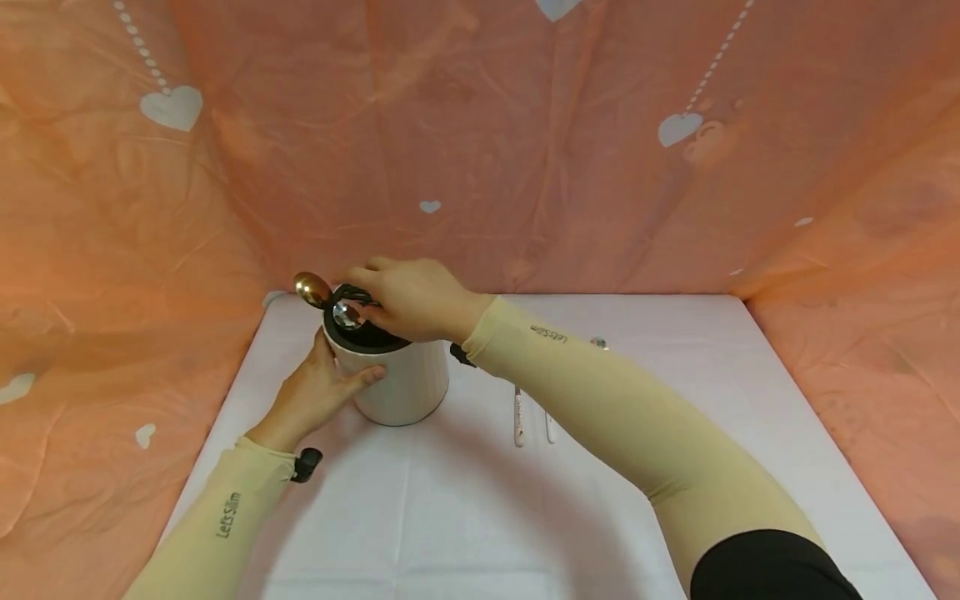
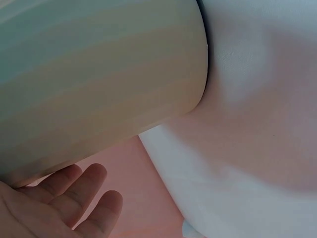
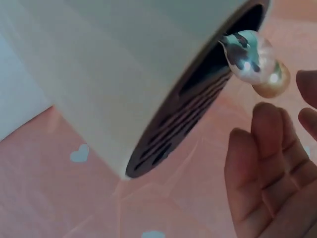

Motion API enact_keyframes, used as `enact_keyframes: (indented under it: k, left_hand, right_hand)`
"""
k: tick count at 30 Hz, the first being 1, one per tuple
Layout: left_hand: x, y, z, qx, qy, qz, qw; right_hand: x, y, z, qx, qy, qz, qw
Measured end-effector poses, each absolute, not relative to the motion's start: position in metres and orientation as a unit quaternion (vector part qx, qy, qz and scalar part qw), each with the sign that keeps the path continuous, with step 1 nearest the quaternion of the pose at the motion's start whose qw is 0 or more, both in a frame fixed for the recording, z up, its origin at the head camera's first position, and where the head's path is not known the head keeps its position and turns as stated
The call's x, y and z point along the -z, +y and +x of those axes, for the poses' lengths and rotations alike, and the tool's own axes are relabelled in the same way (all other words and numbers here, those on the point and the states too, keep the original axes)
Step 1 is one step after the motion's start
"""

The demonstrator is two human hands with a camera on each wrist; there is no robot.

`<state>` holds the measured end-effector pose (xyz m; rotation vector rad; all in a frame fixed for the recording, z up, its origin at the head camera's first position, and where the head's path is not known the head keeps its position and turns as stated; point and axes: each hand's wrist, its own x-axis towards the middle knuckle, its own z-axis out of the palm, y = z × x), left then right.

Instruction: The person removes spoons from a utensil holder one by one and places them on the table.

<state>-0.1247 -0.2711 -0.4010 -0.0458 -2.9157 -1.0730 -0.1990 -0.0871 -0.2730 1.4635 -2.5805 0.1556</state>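
From my remote feed, the right wrist view shows what the head view mostly hides: dark slats [image 3: 183, 126] inside the mouth of a white cylindrical container [image 1: 405, 385]. There a shiny silver, rounded metal utensil head [image 1: 348, 315] overlaps a shiny gold-coloured, rounded metal utensil head [image 1: 312, 289]. The left wrist view adds the container's lower wall and dark base edge.

In the head view, I find the container left of centre on a white tabletop [image 1: 450, 517], both utensil heads at its upper left rim. Two slim white handles [image 1: 519, 419] lie right of centre, partly blocked by the cream right sleeve [image 1: 600, 408]. Peach fabric [image 1: 480, 125] with pale hearts fills the top and sides.

The left hand [image 1: 318, 387] grips the container's left side, thumb across its front; three fingertips show spread in its wrist view. The right hand [image 1: 420, 298] reaches over the mouth, fingers parted from the thumb, near both utensil heads and pinching neither.
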Motion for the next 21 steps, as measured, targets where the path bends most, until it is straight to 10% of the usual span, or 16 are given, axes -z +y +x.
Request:
enact_keyframes:
  k: [21]
  left_hand:
    - [0.399,-0.271,-0.12,0.345,-0.939,-0.018,0.004]
  right_hand:
    - [0.288,-0.11,-0.19,-0.01,-0.85,0.518,0.09]
